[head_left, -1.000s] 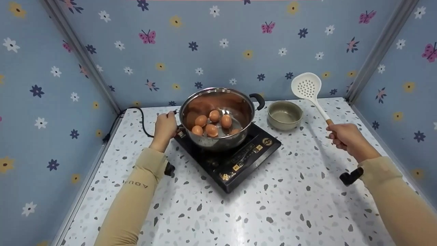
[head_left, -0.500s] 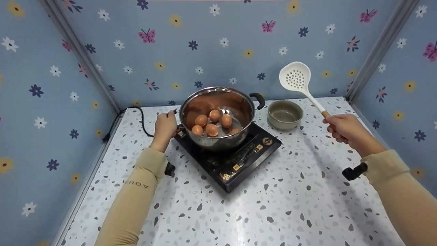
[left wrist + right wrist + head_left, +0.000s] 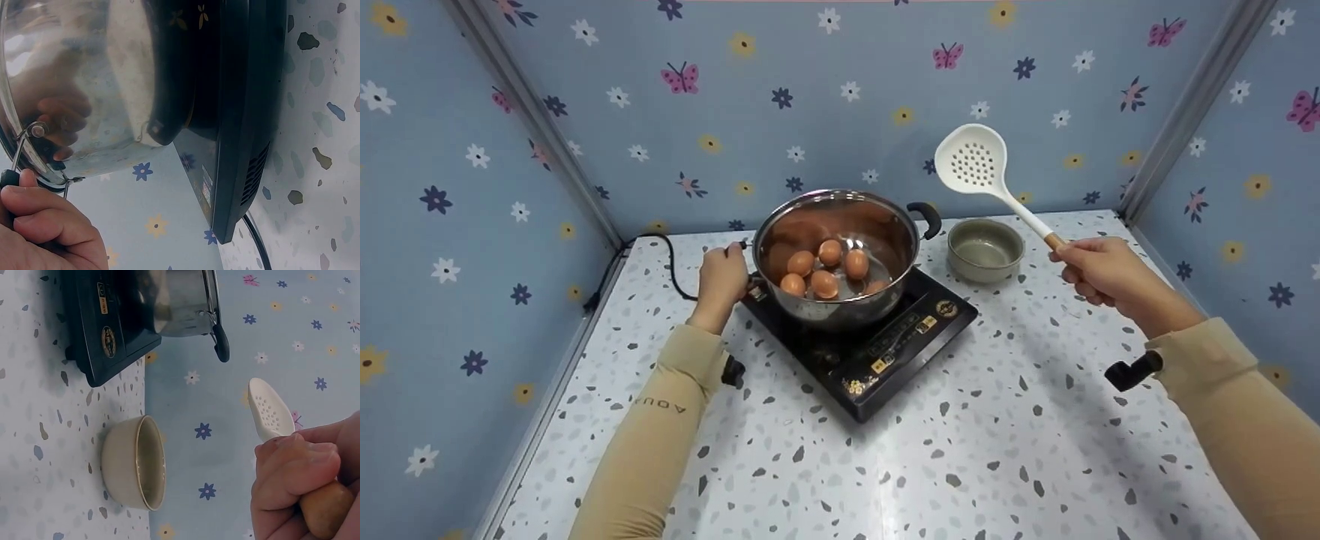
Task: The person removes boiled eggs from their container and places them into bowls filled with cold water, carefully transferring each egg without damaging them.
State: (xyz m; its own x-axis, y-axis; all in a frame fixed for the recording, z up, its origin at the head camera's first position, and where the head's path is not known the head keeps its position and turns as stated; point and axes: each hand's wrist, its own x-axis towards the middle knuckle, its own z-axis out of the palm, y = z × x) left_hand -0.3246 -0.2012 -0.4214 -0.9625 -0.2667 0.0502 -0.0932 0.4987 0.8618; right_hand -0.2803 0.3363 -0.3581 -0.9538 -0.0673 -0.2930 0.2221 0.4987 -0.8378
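Observation:
A steel pot [image 3: 840,313] stands on a black induction cooker [image 3: 877,375], with several brown eggs [image 3: 825,284] at its bottom. My left hand [image 3: 722,279] grips the pot's left handle; in the left wrist view its fingers [image 3: 50,214] curl round the black grip. Raised above the table, my right hand [image 3: 1117,279] holds a white skimmer [image 3: 973,159] by its wooden handle, its perforated bowl above and behind the green-grey bowl [image 3: 985,266]. The right wrist view shows curled fingers round the handle's end [image 3: 326,509]. Whether water is in the pot is hard to tell.
The pot's right black handle [image 3: 926,219] juts toward the bowl. A power cord [image 3: 671,262] runs off to the back left. Patterned walls [image 3: 847,97] enclose the speckled table [image 3: 960,465] at the back and both sides.
My right hand has moved left and upward with the skimmer, bringing its perforated end from right of the bowl toward the pot. My left hand stays on the pot's handle.

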